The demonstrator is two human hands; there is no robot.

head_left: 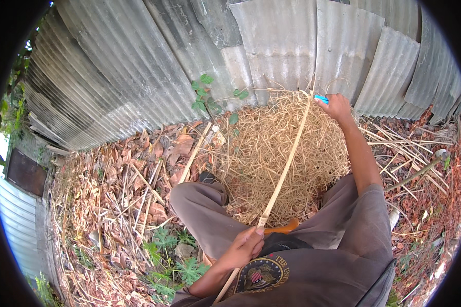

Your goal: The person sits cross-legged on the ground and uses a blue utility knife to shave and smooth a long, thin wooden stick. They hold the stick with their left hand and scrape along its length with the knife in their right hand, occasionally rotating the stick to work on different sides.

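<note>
A long, pale bamboo strip (286, 171) slants from beside my left hip, away and to the right, to the far side of a heap of curly shavings (312, 148). Close to my lap, my left hand (247, 245) is closed around the strip's near part. With my arm stretched out, my right hand (338, 106) grips a small bright-blue tool (321, 99) beside the strip's far end. Its working edge is too small to make out. Between my folded legs lies a curved orange-brown piece (284, 226), partly hidden by dark cloth.
A corrugated metal fence (279, 56) stands right behind the shavings. Dry leaves (112, 204) cover the ground at left. More thin strips (404, 153) lie scattered at right, and another strip (194, 153) rests beyond my left knee. Green plants (164, 256) grow near my left forearm.
</note>
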